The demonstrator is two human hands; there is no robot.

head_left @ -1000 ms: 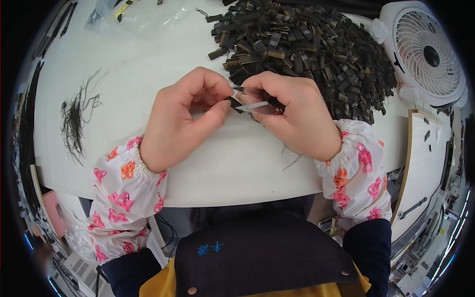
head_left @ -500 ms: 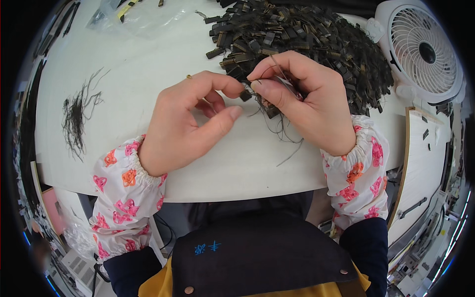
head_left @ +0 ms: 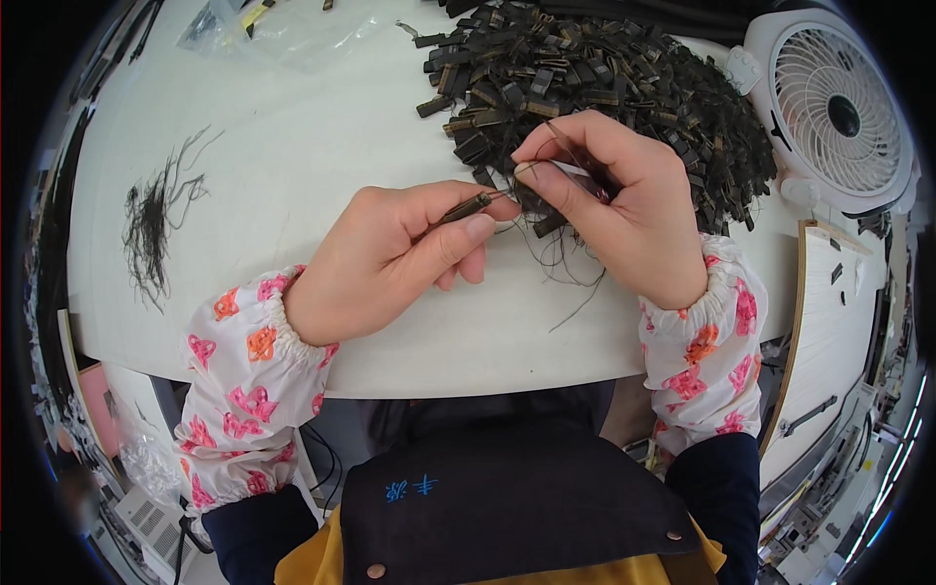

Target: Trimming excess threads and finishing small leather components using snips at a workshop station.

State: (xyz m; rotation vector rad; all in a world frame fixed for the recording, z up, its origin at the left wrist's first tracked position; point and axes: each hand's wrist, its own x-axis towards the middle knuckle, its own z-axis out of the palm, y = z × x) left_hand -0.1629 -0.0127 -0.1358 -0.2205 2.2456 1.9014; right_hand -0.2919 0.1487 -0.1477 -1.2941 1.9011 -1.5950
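One white table — dark heap, threads, fan

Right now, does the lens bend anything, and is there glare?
In the head view, the near edge of the white table bows and the corners fall black; in that same head view, the clear plastic shows pale glints.

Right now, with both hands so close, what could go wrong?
The loose threads hanging below the right hand might tangle. The metal tool in that hand could nick the nearby left hand if it slips. The small dark piece the left hand grips, if dropped, might get lost in the similar pile.
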